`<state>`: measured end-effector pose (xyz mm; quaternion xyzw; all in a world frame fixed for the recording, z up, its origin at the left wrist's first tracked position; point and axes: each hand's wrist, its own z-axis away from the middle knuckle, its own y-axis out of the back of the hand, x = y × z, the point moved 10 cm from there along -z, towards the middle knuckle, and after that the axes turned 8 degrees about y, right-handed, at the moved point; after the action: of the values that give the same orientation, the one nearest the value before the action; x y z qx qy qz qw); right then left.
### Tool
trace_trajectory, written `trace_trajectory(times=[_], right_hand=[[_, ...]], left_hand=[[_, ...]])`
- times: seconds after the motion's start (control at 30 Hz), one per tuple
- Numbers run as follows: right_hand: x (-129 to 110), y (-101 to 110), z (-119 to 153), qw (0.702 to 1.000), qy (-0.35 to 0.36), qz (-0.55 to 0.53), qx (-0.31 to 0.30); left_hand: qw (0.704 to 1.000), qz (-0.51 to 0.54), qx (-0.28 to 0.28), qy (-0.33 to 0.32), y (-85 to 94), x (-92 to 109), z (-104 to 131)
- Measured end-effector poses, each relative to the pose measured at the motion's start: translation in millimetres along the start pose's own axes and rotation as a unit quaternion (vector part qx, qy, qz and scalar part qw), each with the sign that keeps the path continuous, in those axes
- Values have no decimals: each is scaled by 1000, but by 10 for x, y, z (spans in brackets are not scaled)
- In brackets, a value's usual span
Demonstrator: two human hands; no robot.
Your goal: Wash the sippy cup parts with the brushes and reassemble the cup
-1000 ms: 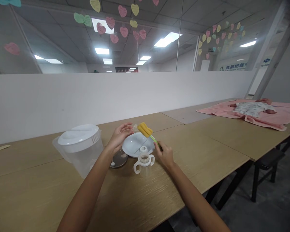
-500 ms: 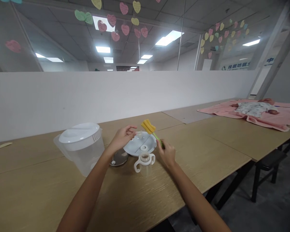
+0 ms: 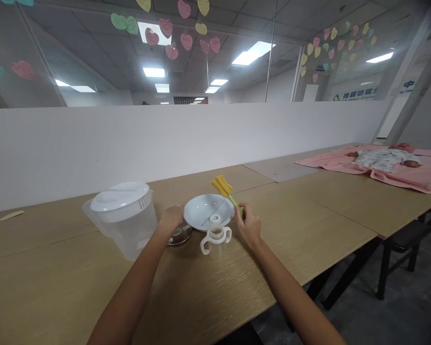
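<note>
My right hand (image 3: pixel 249 223) is closed on the green handle of a brush with a yellow sponge head (image 3: pixel 221 185), held up over the right rim of a white bowl (image 3: pixel 197 206). Left of the bowl, my left hand (image 3: pixel 171 218) is at the far edge of a round metal lid (image 3: pixel 180 235); its fingers are hidden, so its grip cannot be made out. In front of the bowl stands an open clear bottle with two white handles (image 3: pixel 216 234). Behind its mouth sits a small white ring-shaped part (image 3: pixel 215 219).
A clear pitcher with a white lid (image 3: pixel 124 211) stands left of my left hand. At the far right a doll (image 3: pixel 384 159) lies on a pink towel (image 3: pixel 409 181). A white wall (image 3: pixel 129 139) runs behind the table; a dark stool (image 3: pixel 404 242) is at the right.
My left hand has moved left and down from over the bowl to the metal lid. The brush in my right hand has hardly moved. The view has shifted slightly.
</note>
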<state>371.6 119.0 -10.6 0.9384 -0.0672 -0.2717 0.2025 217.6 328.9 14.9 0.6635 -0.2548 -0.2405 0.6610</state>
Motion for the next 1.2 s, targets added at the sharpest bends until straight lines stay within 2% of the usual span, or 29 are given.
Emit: trace_trajectory(times=[0.07,0.13,0.2,0.27,0.37,0.43,0.57,0.77,0.9,1.03,1.2], right_hand=[[10,-14,1,1000,0,-8,-6],[31,-31,7,1000,0,-17,-8],[62,-44,14,1000,-2,-17,-8],[88,-63,19,1000,-2,-12,-10],[106,-94,25,1000,4,-3,-14],[106,-103,27,1000,9,2,-13],[82,-79,31,1000,22,-7,3],[35,7,33,998,41,-21,39],[38,44,33,997,41,-19,58],[37,34,35,997,47,-21,54],[17,60,56,994,71,-44,63]], left_hand=[[1000,-13,-3,10,49,-16,18],[1000,-12,7,0,137,49,60],[999,9,30,-41,220,229,113],[993,42,47,-103,233,494,168],[978,85,21,-188,49,857,210],[973,100,-11,-210,-121,969,190],[969,130,-47,-206,-302,940,97],[972,159,-70,-159,-374,789,-12],[966,184,-92,-155,-401,788,9],[943,245,-117,-192,-331,830,66],[901,354,-109,-227,-35,777,80]])
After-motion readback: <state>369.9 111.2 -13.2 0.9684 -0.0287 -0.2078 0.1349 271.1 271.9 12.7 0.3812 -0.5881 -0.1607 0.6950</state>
